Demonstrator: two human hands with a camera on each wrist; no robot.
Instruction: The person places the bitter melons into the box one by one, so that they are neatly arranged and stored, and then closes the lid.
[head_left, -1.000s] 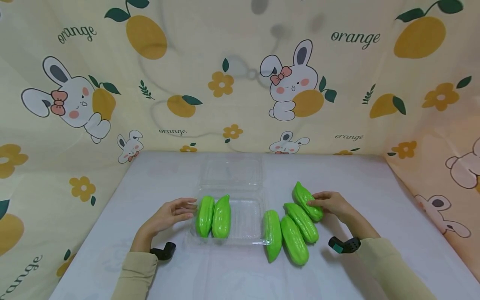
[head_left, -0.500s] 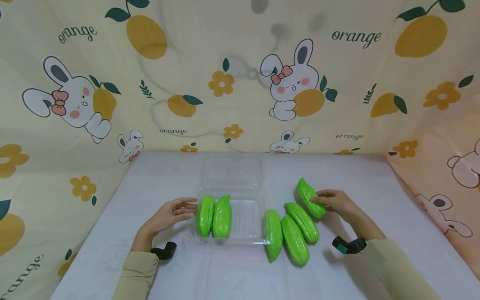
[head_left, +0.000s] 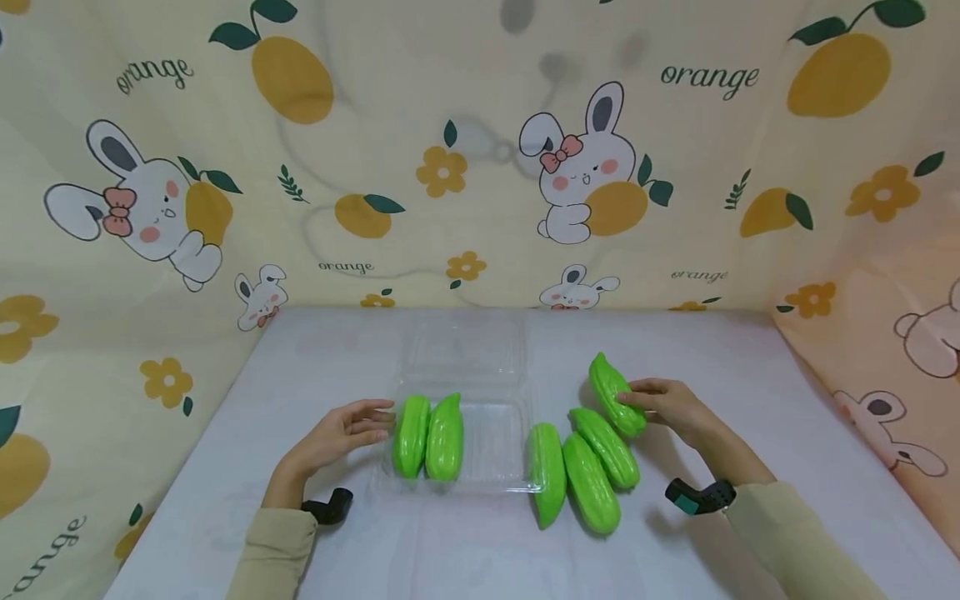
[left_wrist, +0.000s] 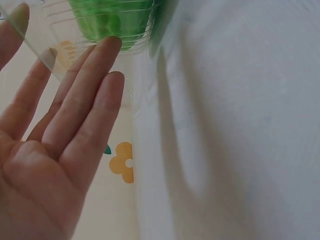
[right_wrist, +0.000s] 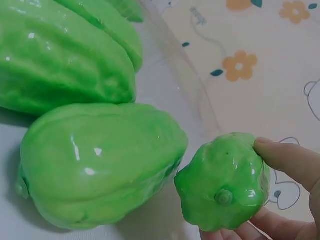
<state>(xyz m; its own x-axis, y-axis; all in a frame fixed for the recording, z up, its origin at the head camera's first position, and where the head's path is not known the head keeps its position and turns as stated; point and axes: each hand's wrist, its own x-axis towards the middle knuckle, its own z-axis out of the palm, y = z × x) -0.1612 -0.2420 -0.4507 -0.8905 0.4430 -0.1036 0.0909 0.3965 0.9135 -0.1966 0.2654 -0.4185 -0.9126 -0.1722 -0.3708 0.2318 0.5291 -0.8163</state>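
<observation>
My right hand (head_left: 678, 408) pinches a glossy, ridged green gourd (head_left: 613, 396) between thumb and fingers, at the back of the loose gourds. In the right wrist view the held gourd (right_wrist: 222, 187) points its stem end at the camera, beside another gourd (right_wrist: 100, 165). My left hand (head_left: 341, 433) is at the left side of a clear plastic box (head_left: 498, 483), fingers extended and slightly bent, holding nothing. Its fingertips overlap the box wall in the left wrist view. Two gourds, a left one (head_left: 411, 437) and a right one (head_left: 445, 437), lie side by side in the box's left half.
The box's clear lid (head_left: 463, 350) lies folded back behind it. Three loose gourds lie right of the box: one against its front right corner (head_left: 549, 479), a middle one (head_left: 592, 487) and a rear one (head_left: 606, 450). A printed curtain (head_left: 465, 167) rises behind the white table (head_left: 300, 367).
The gourd in my right hand has shifted slightly away from the loose gourds, toward the back, and its tip stands higher. My left hand has stayed in place by the box.
</observation>
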